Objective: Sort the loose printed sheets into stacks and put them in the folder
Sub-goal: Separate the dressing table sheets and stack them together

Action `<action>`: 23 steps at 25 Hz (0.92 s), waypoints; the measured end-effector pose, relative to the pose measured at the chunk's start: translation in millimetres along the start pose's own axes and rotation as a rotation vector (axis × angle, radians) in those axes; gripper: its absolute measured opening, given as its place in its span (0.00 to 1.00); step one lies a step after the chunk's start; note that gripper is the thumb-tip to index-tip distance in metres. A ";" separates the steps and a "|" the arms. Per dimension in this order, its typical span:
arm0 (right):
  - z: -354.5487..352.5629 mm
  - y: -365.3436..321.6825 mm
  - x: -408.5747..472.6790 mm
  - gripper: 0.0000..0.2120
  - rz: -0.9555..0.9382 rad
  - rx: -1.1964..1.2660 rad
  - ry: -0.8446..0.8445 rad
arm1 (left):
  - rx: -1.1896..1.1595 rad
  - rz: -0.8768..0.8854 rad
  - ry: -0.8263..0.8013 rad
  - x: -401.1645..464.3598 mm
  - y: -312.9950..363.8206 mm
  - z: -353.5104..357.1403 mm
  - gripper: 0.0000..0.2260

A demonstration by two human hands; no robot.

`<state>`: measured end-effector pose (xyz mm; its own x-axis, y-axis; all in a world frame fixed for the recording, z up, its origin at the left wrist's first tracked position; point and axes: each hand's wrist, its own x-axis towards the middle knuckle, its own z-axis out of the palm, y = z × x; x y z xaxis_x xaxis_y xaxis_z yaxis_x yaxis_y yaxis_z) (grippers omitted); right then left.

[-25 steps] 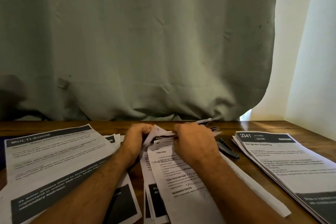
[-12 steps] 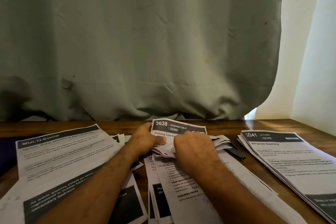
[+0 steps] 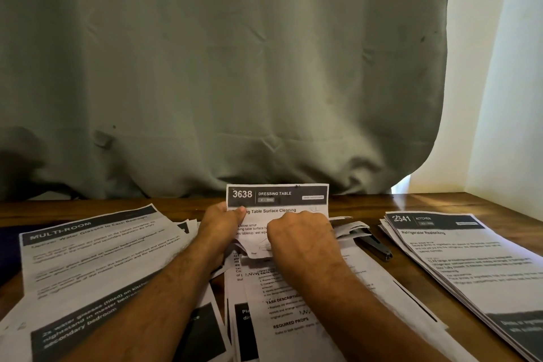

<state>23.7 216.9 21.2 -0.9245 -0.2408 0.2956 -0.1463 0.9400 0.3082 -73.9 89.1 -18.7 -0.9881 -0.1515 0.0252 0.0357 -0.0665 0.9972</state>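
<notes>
A crumpled printed sheet (image 3: 282, 198) headed "3638 Dressing Table" stands nearly upright at the table's middle. My left hand (image 3: 221, 225) pinches its left edge with the thumb on the front. My right hand (image 3: 299, 236) grips its lower right part with curled fingers. Under my hands lies a loose pile of sheets (image 3: 293, 303). A "Multi-Room" stack (image 3: 88, 256) lies at the left and a "Kitchen" stack (image 3: 458, 256) at the right. I see no folder that I can make out.
A black stapler-like tool (image 3: 374, 242) lies between the middle pile and the right stack. The wooden table (image 3: 367, 203) meets a grey-green curtain (image 3: 235, 82) at the back. Something dark (image 3: 8, 241) lies at the far left edge.
The crumpled sheet has been unfolded and raised, so its "3638" header now faces me. Both hands stayed on it and moved slightly apart.
</notes>
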 end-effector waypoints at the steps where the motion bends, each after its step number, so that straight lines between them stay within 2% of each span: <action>1: 0.4 1.1 0.6 0.13 0.005 0.008 0.009 | -0.008 0.001 -0.006 -0.5 -0.2 0.8 0.06; 7: -2.3 17.2 26.7 0.14 0.085 0.138 0.090 | 0.028 -0.013 -0.009 -5.6 1.2 -1.7 0.08; 9: 0.5 16.0 34.1 0.15 0.089 0.157 0.066 | 0.027 0.009 -0.017 -5.4 -0.6 -3.2 0.08; 12: 3.2 17.8 39.0 0.15 0.109 0.169 0.063 | 0.009 0.070 0.055 -5.7 1.6 -0.5 0.07; 17: 5.5 19.9 39.8 0.18 0.152 0.200 0.074 | 0.031 0.301 0.110 -8.3 7.7 0.4 0.06; 20: 13.1 16.9 42.1 0.19 0.158 0.231 0.120 | 0.160 0.517 0.213 -16.6 22.0 -2.4 0.07; 23: 18.9 19.1 44.1 0.17 0.147 0.273 0.149 | 0.186 0.680 0.298 -26.4 45.6 -5.8 0.08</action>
<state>-26.4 228.7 23.0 -0.8841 -0.1115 0.4539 -0.1224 0.9925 0.0053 -45.4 84.4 25.7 -0.6743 -0.3611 0.6441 0.5702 0.2998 0.7649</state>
